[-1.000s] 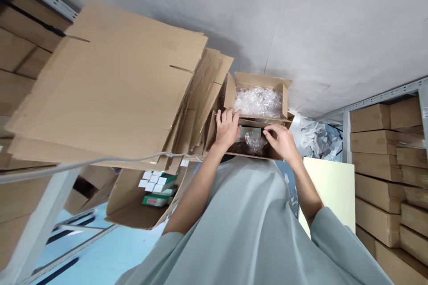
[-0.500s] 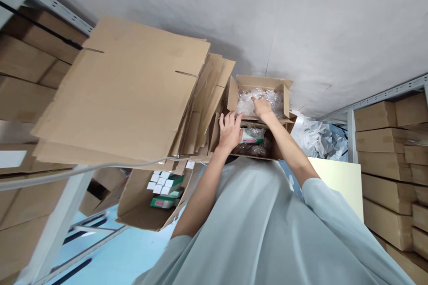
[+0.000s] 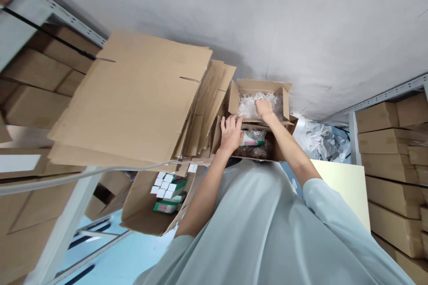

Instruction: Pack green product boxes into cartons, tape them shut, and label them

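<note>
My right hand (image 3: 264, 109) is in the upper open carton (image 3: 264, 84), its fingers curled closed into crumpled bubble wrap (image 3: 248, 106). Fingers apart, my left hand (image 3: 231, 134) rests on the left side of a nearer open carton (image 3: 280, 144), by the edge between the two. Inside this nearer carton lies a small white and green box (image 3: 252, 139) with a pink mark, and bubble wrap is packed around it. The fingertips of my right hand are partly hidden by the hand itself.
Flat cardboard sheets (image 3: 133, 102) are stacked to the left. Below them, an open carton (image 3: 140, 207) holds several white-and-green boxes (image 3: 167, 187). A grey cable (image 3: 110, 170) crosses there. Shelves with brown cartons (image 3: 388, 191) stand at both sides; crumpled white paper (image 3: 321, 140) lies right.
My right hand has gone from an extended finger to a closed fist in the bubble wrap. My left hand stays on the carton. The view has shifted slightly.
</note>
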`<state>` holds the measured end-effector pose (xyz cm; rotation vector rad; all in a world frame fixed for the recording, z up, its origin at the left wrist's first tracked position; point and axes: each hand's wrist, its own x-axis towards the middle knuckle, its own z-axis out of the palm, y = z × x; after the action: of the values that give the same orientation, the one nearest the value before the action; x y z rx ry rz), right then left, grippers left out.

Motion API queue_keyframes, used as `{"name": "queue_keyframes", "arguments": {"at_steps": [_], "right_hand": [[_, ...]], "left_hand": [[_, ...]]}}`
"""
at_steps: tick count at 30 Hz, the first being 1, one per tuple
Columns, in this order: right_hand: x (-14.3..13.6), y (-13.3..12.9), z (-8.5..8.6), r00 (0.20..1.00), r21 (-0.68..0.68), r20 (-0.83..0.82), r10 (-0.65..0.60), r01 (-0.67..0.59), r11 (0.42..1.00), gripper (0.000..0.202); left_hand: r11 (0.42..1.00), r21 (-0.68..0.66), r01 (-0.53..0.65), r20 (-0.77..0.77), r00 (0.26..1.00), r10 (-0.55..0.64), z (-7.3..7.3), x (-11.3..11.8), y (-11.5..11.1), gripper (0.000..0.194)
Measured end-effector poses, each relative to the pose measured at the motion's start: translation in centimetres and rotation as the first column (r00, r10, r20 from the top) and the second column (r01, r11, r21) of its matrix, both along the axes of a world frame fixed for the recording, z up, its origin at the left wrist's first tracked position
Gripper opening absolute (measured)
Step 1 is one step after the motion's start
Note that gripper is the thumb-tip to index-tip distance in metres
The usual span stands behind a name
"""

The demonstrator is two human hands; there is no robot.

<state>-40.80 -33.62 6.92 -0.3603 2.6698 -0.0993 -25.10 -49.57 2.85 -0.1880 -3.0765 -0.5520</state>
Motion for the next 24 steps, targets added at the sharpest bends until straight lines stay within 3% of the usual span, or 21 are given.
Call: {"name": "queue_keyframes", "arguments": {"at_steps": [4,7,10,13,16,20,22,24], "right_hand": [[1.7,1.5,1.4,0.996,-0.051,-0.084,-0.026,0.021,0.998,0.043],[5.4,3.8,3.4,0.968,-0.269,-0.225,-0.111,0.048,0.962,0.04],[11.1,6.0,5.8,0.931,-0.549,-0.282,-0.23,0.04,0.835,0.038],[16.9,7.1,7.2,0.934,-0.7,-0.207,-0.29,0.066,0.711,0.037],[20.7,6.7,6.8,0.959,-0.733,-0.089,-0.27,0.12,0.67,0.036],[22.8,6.1,5.0,0.984,-0.706,0.06,-0.167,0.161,0.69,0.043],[23.3,6.9,4.4,0.968,-0.699,0.041,-0.248,0.206,0.685,0.047],[23.9,8.4,3.9,0.906,-0.694,-0.058,-0.419,0.265,0.67,0.047]], "left_hand": [[1.0,0.004,-0.004,0.004,1.0,0.004,0.1,0.5,0.0,0.065],[1.0,0.021,-0.01,0.009,1.0,0.01,0.3,0.6,0.0,0.065],[0.999,0.048,-0.023,0.008,1.0,0.022,0.5,0.7,0.1,0.063],[0.996,0.08,-0.045,-0.004,0.999,0.046,0.5,0.8,0.2,0.064],[0.99,0.127,-0.055,0.006,0.999,0.054,0.5,0.7,0.0,0.072],[0.961,0.259,-0.094,-0.033,0.994,0.106,1.1,0.8,-1.5,0.079],[0.934,0.329,-0.139,-0.095,0.979,0.179,1.7,1.4,-2.7,0.075],[0.913,0.365,-0.181,-0.138,0.959,0.246,2.3,2.6,-4.2,0.069]]}}
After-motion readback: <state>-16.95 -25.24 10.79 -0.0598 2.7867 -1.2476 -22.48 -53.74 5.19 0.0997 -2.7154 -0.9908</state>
